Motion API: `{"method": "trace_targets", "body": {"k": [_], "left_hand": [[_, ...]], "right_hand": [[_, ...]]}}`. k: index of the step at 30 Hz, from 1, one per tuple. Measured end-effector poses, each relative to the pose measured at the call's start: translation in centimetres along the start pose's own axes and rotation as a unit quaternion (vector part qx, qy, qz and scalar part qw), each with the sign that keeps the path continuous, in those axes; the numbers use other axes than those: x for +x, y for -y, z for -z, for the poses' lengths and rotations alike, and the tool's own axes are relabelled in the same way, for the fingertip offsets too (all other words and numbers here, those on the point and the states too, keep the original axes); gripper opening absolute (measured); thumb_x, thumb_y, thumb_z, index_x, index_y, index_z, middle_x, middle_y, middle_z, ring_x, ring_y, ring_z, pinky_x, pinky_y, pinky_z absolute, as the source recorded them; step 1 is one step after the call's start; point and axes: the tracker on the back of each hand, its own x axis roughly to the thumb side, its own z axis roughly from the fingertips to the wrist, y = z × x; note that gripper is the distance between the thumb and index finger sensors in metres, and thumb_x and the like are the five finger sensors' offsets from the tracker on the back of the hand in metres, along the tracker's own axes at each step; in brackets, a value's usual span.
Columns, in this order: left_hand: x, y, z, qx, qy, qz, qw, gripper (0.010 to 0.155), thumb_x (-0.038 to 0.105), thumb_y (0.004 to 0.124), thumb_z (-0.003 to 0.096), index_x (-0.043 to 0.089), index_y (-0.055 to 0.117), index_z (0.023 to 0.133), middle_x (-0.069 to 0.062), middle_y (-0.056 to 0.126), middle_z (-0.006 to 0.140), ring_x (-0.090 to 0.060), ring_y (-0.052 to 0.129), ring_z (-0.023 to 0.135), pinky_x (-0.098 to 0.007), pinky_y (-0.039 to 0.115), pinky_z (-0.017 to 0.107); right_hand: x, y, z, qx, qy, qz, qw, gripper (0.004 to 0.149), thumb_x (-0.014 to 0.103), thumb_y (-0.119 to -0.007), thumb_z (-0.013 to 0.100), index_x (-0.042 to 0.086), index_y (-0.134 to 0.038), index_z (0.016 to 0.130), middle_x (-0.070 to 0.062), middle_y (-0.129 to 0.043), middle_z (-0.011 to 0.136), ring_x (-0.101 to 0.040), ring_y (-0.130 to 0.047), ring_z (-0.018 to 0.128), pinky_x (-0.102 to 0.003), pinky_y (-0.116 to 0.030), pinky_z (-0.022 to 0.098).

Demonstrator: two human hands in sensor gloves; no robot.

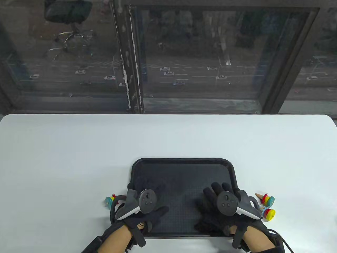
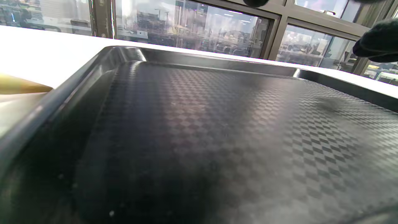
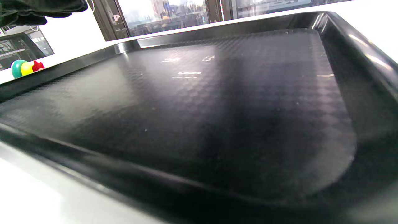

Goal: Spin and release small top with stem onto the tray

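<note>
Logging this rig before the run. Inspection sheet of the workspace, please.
Surface: white table, bare beyond the tray.
Job's things: black tray, nothing on it but the hands; one top left of the tray, two tops right, all on the table.
Clutter: nothing seen.
Hands: left hand and right hand open over the tray, holding nothing.
Cables: glove cables at both wrists.
Surroundings: window, street below.

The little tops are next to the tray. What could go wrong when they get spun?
1. Both hands, left hand and right hand, hover over the black tray, so a top spun there might bump a glove.
2. The two tops on the right lie touching; grabbing one may roll the other away.
3. The tray rim looks low, so a spinning top might hop onto the white table.
</note>
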Motion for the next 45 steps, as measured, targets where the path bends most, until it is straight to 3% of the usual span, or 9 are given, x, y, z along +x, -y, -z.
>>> {"method": "trace_targets", "body": {"k": [10,16,20,27,36,39,41,43,45], "left_hand": [[-0.8,-1.3,0.1,0.024,-0.023,-0.021,0.999,0.083,0.078,0.055,0.0371,0.051,0.032,0.112,0.005,0.014,0.130,-0.038,0.009,0.118,-0.065,0.018,0.082],[-1.9,-1.7,0.0,0.026,-0.054,-0.006,0.998,0.081,0.077,0.055,0.0376,0.051,0.032,0.111,0.005,0.014,0.130,-0.038,0.008,0.118,-0.065,0.018,0.082],[-3.0,-1.4,0.0,0.004,-0.077,-0.026,0.997,0.081,0.076,0.056,0.0377,0.051,0.032,0.112,0.006,0.013,0.130,-0.037,0.007,0.118,-0.064,0.018,0.083],[-4.3,-1.1,-0.4,-0.013,-0.098,-0.029,0.995,0.081,0.075,0.056,0.0377,0.051,0.033,0.112,0.006,0.014,0.130,-0.036,0.007,0.118,-0.063,0.019,0.084],[-4.4,-1.3,-0.5,-0.007,-0.096,-0.034,0.995,0.080,0.075,0.056,0.0377,0.051,0.036,0.111,0.006,0.014,0.130,-0.036,0.007,0.118,-0.063,0.019,0.084],[-4.5,-1.5,-0.8,-0.003,-0.095,-0.045,0.994,0.080,0.075,0.056,0.0378,0.051,0.037,0.111,0.006,0.015,0.130,-0.036,0.007,0.118,-0.063,0.019,0.084],[-4.5,-1.6,-0.8,-0.001,-0.094,-0.051,0.994,0.080,0.075,0.056,0.0378,0.051,0.037,0.112,0.006,0.015,0.130,-0.037,0.007,0.118,-0.063,0.019,0.083],[-4.5,-1.6,-0.8,-0.002,-0.094,-0.053,0.994,0.080,0.075,0.056,0.0378,0.051,0.037,0.112,0.006,0.015,0.130,-0.037,0.008,0.118,-0.063,0.019,0.083],[-4.5,-1.6,-0.8,-0.003,-0.093,-0.056,0.994,0.080,0.075,0.056,0.0379,0.051,0.038,0.112,0.005,0.015,0.130,-0.037,0.007,0.118,-0.063,0.019,0.083]], "right_hand": [[-5.9,3.3,-1.9,-0.087,-0.072,0.035,0.993,0.079,0.071,-0.060,0.040,0.043,-0.029,0.108,-0.009,-0.017,0.116,-0.049,-0.025,0.105,-0.070,-0.037,0.069],[-13.5,5.0,-5.3,-0.187,-0.220,0.105,0.952,0.065,0.062,-0.067,0.043,0.044,-0.052,0.104,-0.010,-0.036,0.114,-0.047,-0.047,0.100,-0.067,-0.056,0.065],[-16.1,3.6,-5.3,-0.111,-0.325,0.130,0.930,0.066,0.061,-0.068,0.044,0.043,-0.049,0.105,-0.012,-0.031,0.113,-0.049,-0.049,0.097,-0.066,-0.062,0.063],[-15.5,0.4,-1.6,-0.043,-0.392,-0.020,0.919,0.066,0.059,-0.072,0.043,0.041,-0.053,0.103,-0.009,-0.046,0.110,-0.037,-0.077,0.085,-0.047,-0.083,0.053],[-14.9,0.4,-1.0,-0.109,-0.342,-0.073,0.931,0.057,0.045,-0.077,0.043,0.032,-0.064,0.097,0.000,-0.074,0.092,-0.024,-0.094,0.062,-0.035,-0.091,0.041],[-13.6,2.0,-1.6,-0.176,-0.279,0.048,0.943,0.047,0.043,-0.075,0.044,0.036,-0.072,0.090,0.000,-0.075,0.092,-0.029,-0.097,0.066,-0.041,-0.093,0.044],[-11.9,2.7,-1.7,-0.168,-0.196,0.113,0.960,0.045,0.045,-0.072,0.045,0.038,-0.071,0.089,0.000,-0.074,0.095,-0.036,-0.092,0.078,-0.052,-0.086,0.055],[-10.3,2.7,-1.6,-0.149,-0.145,0.144,0.968,0.044,0.047,-0.073,0.044,0.041,-0.077,0.087,-0.004,-0.056,0.105,-0.040,-0.061,0.099,-0.061,-0.064,0.067],[-7.9,2.8,-1.3,-0.130,-0.099,0.123,0.979,0.043,0.048,-0.076,0.042,0.043,-0.082,0.083,-0.003,-0.055,0.101,-0.033,-0.063,0.091,-0.060,-0.060,0.069]]}}
